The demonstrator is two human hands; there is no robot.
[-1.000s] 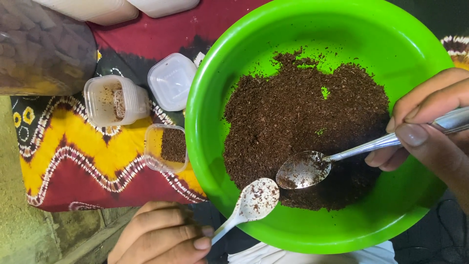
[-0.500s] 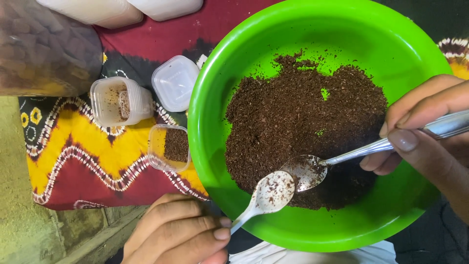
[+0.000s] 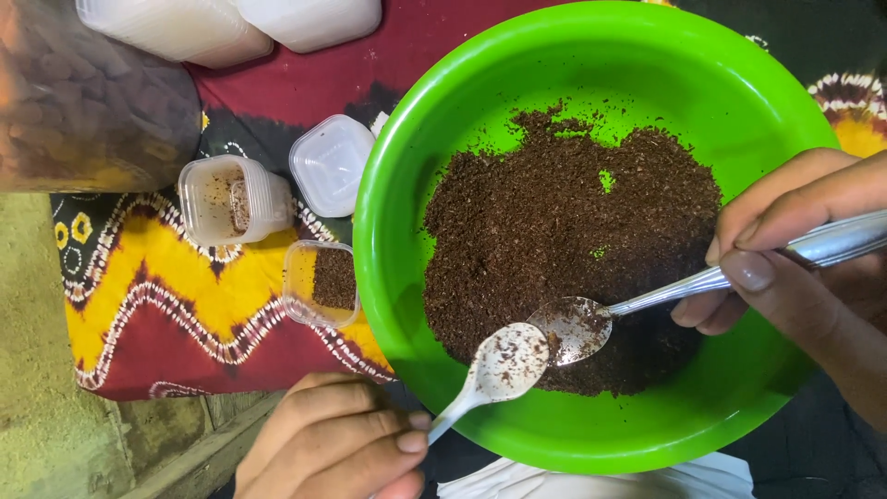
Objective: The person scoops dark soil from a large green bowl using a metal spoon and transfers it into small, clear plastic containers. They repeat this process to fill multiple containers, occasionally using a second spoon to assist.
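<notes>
Both spoons had crept together since a second back, bowls now touching around 6 o'clock in the green bowl [image 3: 397, 231]. Left hand [image 3: 333, 444] pinched the white plastic spoon [image 3: 499, 370]; right hand [image 3: 795, 259] gripped the metal spoon [image 3: 582, 328] at 3 o'clock. Brown grounds [image 3: 564, 231] sat beyond; little tubs [image 3: 319, 282] at 9.

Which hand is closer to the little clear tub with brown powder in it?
Left. The left hand with the white plastic spoon is just below the tub; the right hand is across the green bowl.
</notes>
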